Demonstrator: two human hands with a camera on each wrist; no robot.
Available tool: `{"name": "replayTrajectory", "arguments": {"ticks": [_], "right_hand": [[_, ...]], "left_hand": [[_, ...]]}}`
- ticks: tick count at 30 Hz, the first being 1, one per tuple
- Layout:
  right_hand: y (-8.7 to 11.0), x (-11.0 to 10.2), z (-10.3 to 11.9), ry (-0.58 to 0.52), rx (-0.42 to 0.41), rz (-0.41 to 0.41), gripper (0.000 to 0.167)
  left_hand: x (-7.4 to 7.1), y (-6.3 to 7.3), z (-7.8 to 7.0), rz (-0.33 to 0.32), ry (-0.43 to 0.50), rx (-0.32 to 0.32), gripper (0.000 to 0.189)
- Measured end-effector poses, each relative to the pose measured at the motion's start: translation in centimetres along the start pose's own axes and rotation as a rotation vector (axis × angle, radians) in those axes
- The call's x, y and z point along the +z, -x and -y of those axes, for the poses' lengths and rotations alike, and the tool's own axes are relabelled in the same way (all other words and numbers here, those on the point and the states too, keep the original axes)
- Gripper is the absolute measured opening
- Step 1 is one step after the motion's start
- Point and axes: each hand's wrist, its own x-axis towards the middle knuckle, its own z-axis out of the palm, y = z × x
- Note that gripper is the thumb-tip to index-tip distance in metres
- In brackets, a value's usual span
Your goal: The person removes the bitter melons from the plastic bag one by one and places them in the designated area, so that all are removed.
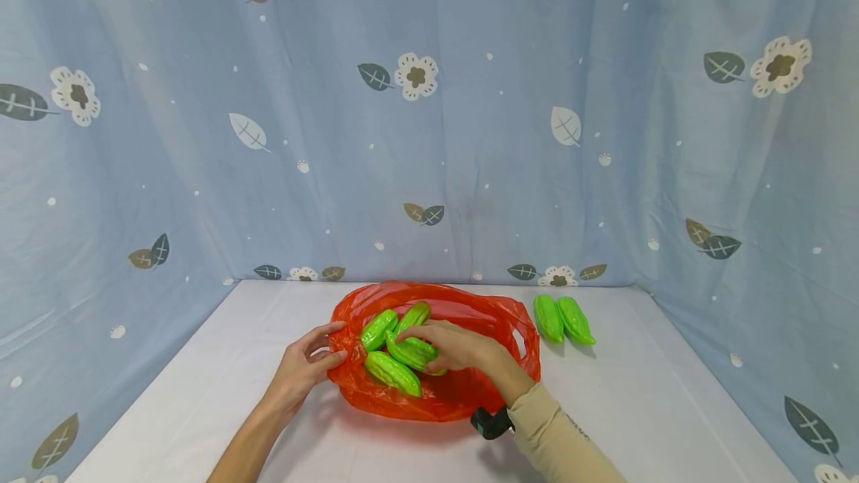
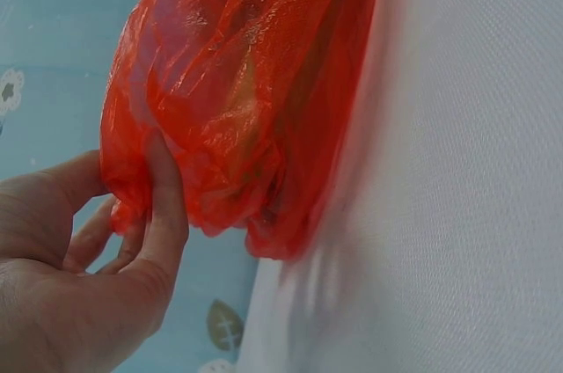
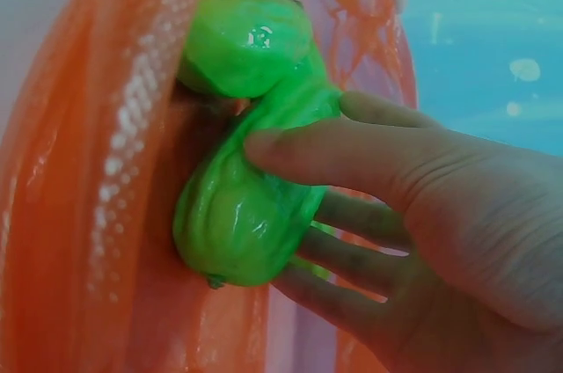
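Observation:
A red plastic bag (image 1: 443, 407) lies on its side on the table, its mouth spread wide. My left hand (image 1: 303, 365) pinches the bag's left end between thumb and fingers; the left wrist view shows the thin red film (image 2: 220, 109) bunched there. Inside the bag, my right hand (image 1: 456, 345) grips a bright green bitter melon (image 3: 255, 188), thumb on one side and fingers on the other. Around it in the bag lie three more bitter melons: one at the back left (image 1: 378, 331), one behind (image 1: 416, 312) and one in front (image 1: 393, 374).
Two bitter melons (image 1: 564, 320) lie side by side on the white table (image 1: 644, 408), right of the bag. A handle hole shows at the bag's right end. Blue patterned curtains (image 1: 483, 170) stand at the back and both sides. A black device sits under the right wrist.

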Motion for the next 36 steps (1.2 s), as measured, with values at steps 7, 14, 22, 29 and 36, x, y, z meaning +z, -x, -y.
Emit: {"name": "replayTrajectory", "arguments": {"ticks": [7,14,22,29,36], "right_hand": [[0.0,0.2,-0.1,0.003,-0.011,-0.005,0.063],[0.1,0.2,0.0,0.015,-0.004,-0.007,0.063],[0.1,-0.4,0.3,0.056,-0.019,-0.018,0.062],[0.3,-0.6,0.4,0.082,-0.019,-0.018,0.061],[1.4,-1.5,0.4,0.036,-0.040,-0.051,0.060]], "left_hand": [[0.0,0.0,0.1,0.006,0.015,0.000,0.059],[0.0,0.1,0.1,0.005,0.014,-0.004,0.059],[0.0,0.0,0.0,0.000,0.007,0.006,0.059],[-0.1,0.1,0.1,0.003,0.008,0.004,0.059],[0.0,0.1,0.0,0.007,0.008,0.001,0.059]]}}
